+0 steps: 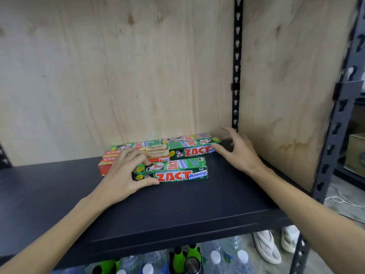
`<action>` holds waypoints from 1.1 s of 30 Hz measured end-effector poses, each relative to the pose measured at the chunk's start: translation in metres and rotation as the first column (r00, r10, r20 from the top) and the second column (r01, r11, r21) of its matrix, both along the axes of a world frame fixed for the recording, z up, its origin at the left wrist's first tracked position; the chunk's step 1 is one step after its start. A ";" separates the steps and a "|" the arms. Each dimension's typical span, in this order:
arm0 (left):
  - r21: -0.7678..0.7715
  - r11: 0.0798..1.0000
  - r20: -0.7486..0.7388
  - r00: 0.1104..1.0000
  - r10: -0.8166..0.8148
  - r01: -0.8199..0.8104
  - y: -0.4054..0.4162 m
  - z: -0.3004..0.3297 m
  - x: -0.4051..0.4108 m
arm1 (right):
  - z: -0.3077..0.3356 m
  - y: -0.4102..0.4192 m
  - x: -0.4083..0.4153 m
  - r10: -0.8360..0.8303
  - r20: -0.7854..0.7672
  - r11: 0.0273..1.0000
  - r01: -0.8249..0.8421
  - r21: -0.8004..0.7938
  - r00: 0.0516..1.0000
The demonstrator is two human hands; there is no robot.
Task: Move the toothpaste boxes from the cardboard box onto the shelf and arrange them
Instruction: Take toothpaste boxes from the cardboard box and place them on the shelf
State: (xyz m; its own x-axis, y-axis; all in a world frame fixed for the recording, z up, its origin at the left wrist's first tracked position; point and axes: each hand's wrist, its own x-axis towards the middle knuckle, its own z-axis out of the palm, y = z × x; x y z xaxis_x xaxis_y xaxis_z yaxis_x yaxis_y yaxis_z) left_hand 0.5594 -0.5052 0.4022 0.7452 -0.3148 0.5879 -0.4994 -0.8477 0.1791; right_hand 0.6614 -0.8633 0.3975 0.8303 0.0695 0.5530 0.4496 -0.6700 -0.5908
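Dark shelf carries green and red toothpaste boxes.

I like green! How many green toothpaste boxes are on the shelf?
3. The front green box is gripped by the left hand; the right green box sits behind it, by the right hand; the back-left green box lies near the wall. Others may be hidden.

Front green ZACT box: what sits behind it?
Behind: a second ZACT box at right, red boxes at left, partly covered by the left hand gripping the front ZACT box.
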 end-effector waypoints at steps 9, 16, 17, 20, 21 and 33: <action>0.093 0.993 0.093 0.994 0.061 -0.069 -0.086 -0.001 0.023 | 0.000 -0.024 -0.070 0.174 0.044 0.978 -0.168 -0.126 0.984; 0.079 0.983 0.098 0.982 0.159 -0.167 -0.101 -0.003 0.045 | -0.003 -0.023 -0.046 0.081 0.002 0.990 -0.080 -0.118 0.997; 0.080 0.982 0.094 0.982 0.162 -0.170 -0.098 -0.003 0.047 | -0.002 -0.023 -0.042 0.082 -0.008 0.992 -0.082 -0.096 0.997; 0.067 0.976 0.093 0.976 0.199 -0.205 -0.086 -0.002 0.051 | -0.001 -0.025 -0.027 0.077 -0.060 0.996 -0.080 -0.045 0.995; 0.057 0.973 0.094 0.971 0.219 -0.225 -0.083 -0.002 0.053 | -0.001 -0.025 -0.022 0.075 -0.071 0.996 -0.079 -0.051 0.995; -0.056 0.945 0.002 0.947 0.322 -0.321 -0.070 -0.006 0.065 | 0.005 -0.014 0.007 0.122 -0.134 0.988 -0.133 -0.077 0.983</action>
State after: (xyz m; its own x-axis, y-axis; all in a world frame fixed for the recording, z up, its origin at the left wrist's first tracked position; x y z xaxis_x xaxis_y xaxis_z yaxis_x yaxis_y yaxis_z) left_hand 0.6245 -0.5748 0.3964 0.7950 -0.0272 0.6060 -0.2042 -0.9527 0.2251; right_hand 0.6682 -0.8777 0.4025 0.8754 0.2217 0.4295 0.4584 -0.6626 -0.5923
